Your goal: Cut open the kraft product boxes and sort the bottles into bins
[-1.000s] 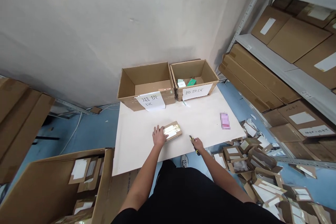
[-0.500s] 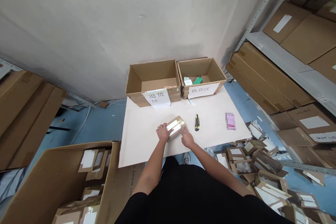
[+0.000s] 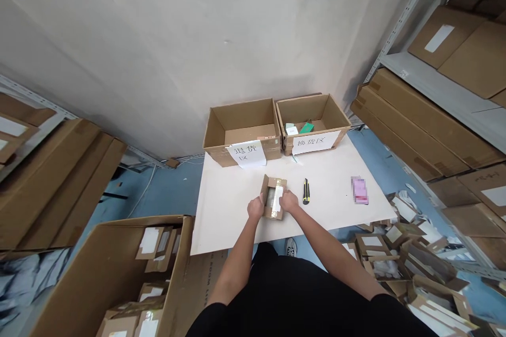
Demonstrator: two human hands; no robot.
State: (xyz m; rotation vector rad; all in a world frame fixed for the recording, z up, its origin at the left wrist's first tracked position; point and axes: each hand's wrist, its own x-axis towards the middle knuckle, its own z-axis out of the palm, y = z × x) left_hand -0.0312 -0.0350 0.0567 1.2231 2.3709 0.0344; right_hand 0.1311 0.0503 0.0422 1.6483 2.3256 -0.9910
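A small cardboard box (image 3: pixel 273 214) lies on the white table (image 3: pixel 225 210), its top flaps parted and something pale showing inside. My left hand (image 3: pixel 255 207) is closed on the left flap. On the other side my right hand (image 3: pixel 289 200) grips the right flap, which carries a white label. To the right of that hand lies a black and yellow box cutter (image 3: pixel 306 191). Farther right there is a pink, pixelated item (image 3: pixel 359 190).
Two open cartons with paper signs, one left (image 3: pixel 213 156) and one right (image 3: pixel 342 139), stand at the table's back. A large carton (image 3: pixel 79 253) of small boxes is at lower left. Opened boxes (image 3: pixel 411 258) litter the floor at right. Shelving (image 3: pixel 427 73) rises beyond.
The small box was closed and slanted; now it is turned more upright in view, with its flaps pulled apart. Both hands have shifted to grip the flaps. The camera view has moved slightly.
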